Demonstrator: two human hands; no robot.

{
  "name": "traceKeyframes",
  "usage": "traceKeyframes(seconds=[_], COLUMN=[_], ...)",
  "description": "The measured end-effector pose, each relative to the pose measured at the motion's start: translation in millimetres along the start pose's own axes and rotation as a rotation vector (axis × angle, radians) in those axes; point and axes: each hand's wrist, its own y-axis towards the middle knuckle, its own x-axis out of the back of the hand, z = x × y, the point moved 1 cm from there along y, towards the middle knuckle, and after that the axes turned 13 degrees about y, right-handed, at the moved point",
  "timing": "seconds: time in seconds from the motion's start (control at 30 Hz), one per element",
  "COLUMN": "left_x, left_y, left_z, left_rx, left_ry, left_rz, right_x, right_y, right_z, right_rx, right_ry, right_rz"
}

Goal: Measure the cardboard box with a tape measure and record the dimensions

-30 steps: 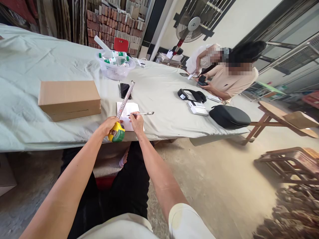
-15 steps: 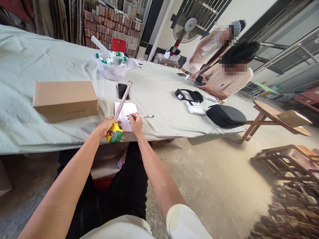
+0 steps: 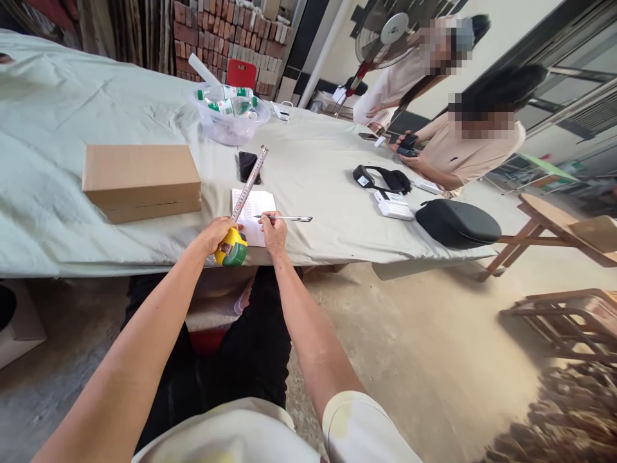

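Note:
My left hand [image 3: 215,233] is closed around a yellow and green tape measure [image 3: 232,247] at the table's near edge. Its blade [image 3: 250,182] runs out across a small white notepad [image 3: 252,216] toward a black phone [image 3: 247,165]. My right hand [image 3: 274,233] pinches a silver pen [image 3: 285,218] with the tip on the notepad. A closed cardboard box [image 3: 141,181] lies to the left of my hands on the pale green cloth of the table [image 3: 72,122].
A clear plastic bowl [image 3: 232,123] with bottles stands behind the phone. A black headset [image 3: 382,178], a white device [image 3: 394,206] and a black oval case [image 3: 457,223] lie to the right. Two people are at the far right corner; one holds a phone. Wooden stools stand on the floor at right.
The view has shifted slightly; my hands keep their hold on the tape measure and pen. The standing person behind has straightened up.

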Motion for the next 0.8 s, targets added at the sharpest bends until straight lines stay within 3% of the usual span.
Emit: traceKeyframes(seconds=[0.4,0.8], left_x=[-0.1,-0.3], left_y=[-6.4,-9.2], left_z=[-4.4,-5.2], left_rx=[0.015,0.015], left_ry=[0.036,0.025], left_rz=[-0.035,-0.040], right_x=[-4.2,-7.2], right_y=[1.2,-2.9], right_z=[-5.8,4.1], right_rx=[0.059,0.093], right_ry=[-0.184,-0.285], right_rz=[0.035,0.053])
